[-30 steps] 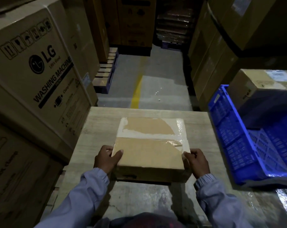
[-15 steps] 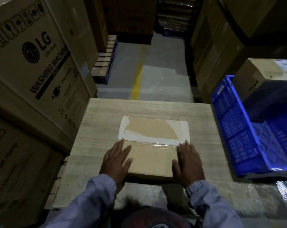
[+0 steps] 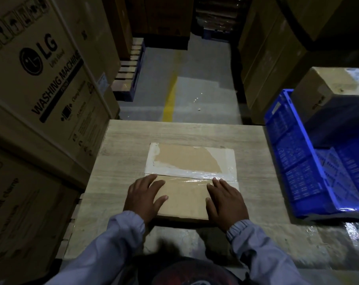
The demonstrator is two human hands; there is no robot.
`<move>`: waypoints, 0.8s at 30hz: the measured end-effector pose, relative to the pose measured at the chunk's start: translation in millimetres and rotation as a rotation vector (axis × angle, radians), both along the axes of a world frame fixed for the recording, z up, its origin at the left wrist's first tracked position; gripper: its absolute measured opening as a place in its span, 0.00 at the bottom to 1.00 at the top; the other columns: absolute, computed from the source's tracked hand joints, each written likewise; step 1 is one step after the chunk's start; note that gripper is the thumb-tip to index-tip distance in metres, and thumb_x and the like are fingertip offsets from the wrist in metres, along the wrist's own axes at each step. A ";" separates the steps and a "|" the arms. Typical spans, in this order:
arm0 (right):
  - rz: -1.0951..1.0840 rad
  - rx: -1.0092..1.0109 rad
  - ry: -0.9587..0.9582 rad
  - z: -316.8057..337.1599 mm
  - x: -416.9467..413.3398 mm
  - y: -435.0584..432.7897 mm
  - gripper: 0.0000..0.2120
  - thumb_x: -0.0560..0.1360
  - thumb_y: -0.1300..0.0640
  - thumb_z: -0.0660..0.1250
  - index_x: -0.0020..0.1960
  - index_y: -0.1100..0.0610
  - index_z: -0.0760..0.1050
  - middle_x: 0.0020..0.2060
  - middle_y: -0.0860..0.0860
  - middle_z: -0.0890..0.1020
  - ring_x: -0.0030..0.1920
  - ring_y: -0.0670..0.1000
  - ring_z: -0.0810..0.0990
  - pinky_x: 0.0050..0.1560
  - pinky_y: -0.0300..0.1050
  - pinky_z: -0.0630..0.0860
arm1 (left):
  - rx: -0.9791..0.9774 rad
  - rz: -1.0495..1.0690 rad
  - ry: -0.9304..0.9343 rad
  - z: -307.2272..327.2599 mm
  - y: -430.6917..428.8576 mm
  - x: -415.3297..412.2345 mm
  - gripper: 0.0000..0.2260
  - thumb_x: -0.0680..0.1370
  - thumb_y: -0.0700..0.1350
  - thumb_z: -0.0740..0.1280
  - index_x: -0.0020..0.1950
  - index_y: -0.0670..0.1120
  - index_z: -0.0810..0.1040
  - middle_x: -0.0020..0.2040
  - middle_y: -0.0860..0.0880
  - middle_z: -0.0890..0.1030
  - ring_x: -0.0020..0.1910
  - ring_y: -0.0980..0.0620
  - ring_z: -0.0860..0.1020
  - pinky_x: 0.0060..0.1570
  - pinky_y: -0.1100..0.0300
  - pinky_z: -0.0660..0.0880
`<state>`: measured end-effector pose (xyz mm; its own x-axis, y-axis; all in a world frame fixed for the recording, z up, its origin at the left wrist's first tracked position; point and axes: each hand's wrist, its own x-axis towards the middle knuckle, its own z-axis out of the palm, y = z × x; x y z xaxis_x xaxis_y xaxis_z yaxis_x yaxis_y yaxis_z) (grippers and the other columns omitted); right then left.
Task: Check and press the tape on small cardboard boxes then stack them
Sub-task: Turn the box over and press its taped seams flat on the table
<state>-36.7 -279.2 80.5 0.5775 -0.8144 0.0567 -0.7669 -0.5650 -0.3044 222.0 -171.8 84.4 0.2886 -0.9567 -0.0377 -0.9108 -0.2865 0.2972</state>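
"Cardboard that thin, will it hold up?"

"I'd say so. The small cardboard box (image 3: 184,198) is flat and shallow, so I judge it light and fairly stiff, best lifted by its two short ends. The clear tape (image 3: 195,178) along the top seam looks slick and wrinkled."

"Where is it?"

"On the wooden table (image 3: 123,161), near my edge. My left hand (image 3: 142,197) lies flat across its left edge, fingers spread. My right hand (image 3: 226,202) presses flat on the right end, fingertips on the tape. Neither hand grips."

"And nearby?"

"A blue crate (image 3: 293,161) stands to the right, with another box (image 3: 328,89) in it."
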 end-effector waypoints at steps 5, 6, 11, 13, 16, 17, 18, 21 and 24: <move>-0.039 0.015 0.076 4.8 6.9 -30.4 0.27 0.77 0.44 0.58 0.73 0.53 0.65 0.73 0.51 0.67 0.74 0.54 0.63 0.73 0.52 0.60 | 0.060 -0.040 0.002 -5.2 -24.8 2.5 0.30 0.76 0.63 0.55 0.73 0.49 0.69 0.75 0.44 0.65 0.72 0.43 0.64 0.69 0.46 0.64; -0.032 0.032 0.107 0.6 7.6 -33.4 0.29 0.78 0.43 0.57 0.75 0.53 0.62 0.75 0.51 0.64 0.76 0.54 0.59 0.75 0.52 0.56 | 0.071 -0.047 0.010 -7.6 -25.5 2.4 0.30 0.76 0.64 0.54 0.73 0.49 0.69 0.76 0.45 0.64 0.74 0.44 0.63 0.70 0.46 0.63; -0.017 0.033 0.135 -4.0 6.1 -36.9 0.29 0.77 0.42 0.55 0.75 0.53 0.63 0.75 0.51 0.64 0.76 0.54 0.58 0.74 0.51 0.54 | 0.066 -0.043 -0.016 -1.2 -29.6 3.0 0.29 0.76 0.64 0.56 0.72 0.50 0.70 0.75 0.45 0.66 0.73 0.43 0.66 0.69 0.48 0.64; -0.034 0.038 0.117 -0.8 7.4 -41.1 0.28 0.78 0.42 0.54 0.75 0.51 0.63 0.75 0.49 0.65 0.76 0.53 0.58 0.74 0.51 0.55 | 0.075 -0.028 -0.023 5.3 -36.0 1.6 0.28 0.77 0.62 0.59 0.75 0.51 0.65 0.77 0.47 0.61 0.75 0.45 0.60 0.72 0.51 0.57; -0.081 0.096 0.087 6.4 20.5 -61.7 0.28 0.80 0.42 0.52 0.77 0.51 0.56 0.77 0.48 0.59 0.77 0.51 0.53 0.76 0.49 0.49 | 0.065 0.004 0.018 11.2 -57.2 6.6 0.30 0.80 0.61 0.57 0.79 0.53 0.52 0.80 0.49 0.47 0.78 0.48 0.47 0.74 0.54 0.46; -0.086 0.105 0.096 7.6 26.2 -71.4 0.29 0.80 0.41 0.52 0.78 0.51 0.55 0.78 0.49 0.57 0.78 0.51 0.51 0.76 0.49 0.48 | 0.067 -0.008 0.017 10.6 -67.0 10.4 0.30 0.80 0.61 0.55 0.79 0.53 0.50 0.80 0.49 0.44 0.78 0.49 0.44 0.74 0.54 0.44; -0.080 0.114 0.117 8.1 31.3 -80.9 0.30 0.80 0.42 0.52 0.78 0.52 0.53 0.78 0.50 0.55 0.78 0.52 0.50 0.76 0.50 0.47 | 0.084 -0.020 0.014 8.1 -76.5 14.6 0.30 0.81 0.61 0.53 0.79 0.53 0.48 0.80 0.49 0.43 0.78 0.49 0.42 0.75 0.53 0.43; -0.040 0.114 0.198 2.6 40.6 -98.3 0.31 0.80 0.41 0.49 0.79 0.53 0.49 0.79 0.50 0.49 0.78 0.53 0.44 0.76 0.52 0.43 | 0.159 -0.028 -0.004 -2.0 -93.0 25.5 0.31 0.81 0.62 0.51 0.80 0.52 0.45 0.80 0.49 0.41 0.78 0.50 0.39 0.75 0.50 0.43; -0.045 0.062 0.226 -6.6 38.4 -98.0 0.33 0.79 0.40 0.45 0.79 0.54 0.49 0.79 0.50 0.49 0.78 0.52 0.44 0.76 0.53 0.43 | 0.163 -0.025 -0.003 -12.6 -92.0 26.4 0.33 0.79 0.66 0.46 0.80 0.53 0.43 0.80 0.50 0.38 0.78 0.52 0.36 0.75 0.48 0.41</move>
<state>1.7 -377.2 73.9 0.5326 -0.8378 -0.1202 -0.8436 -0.5140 -0.1552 248.4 -263.7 71.8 0.2655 -0.9448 -0.1920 -0.9190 -0.3082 0.2460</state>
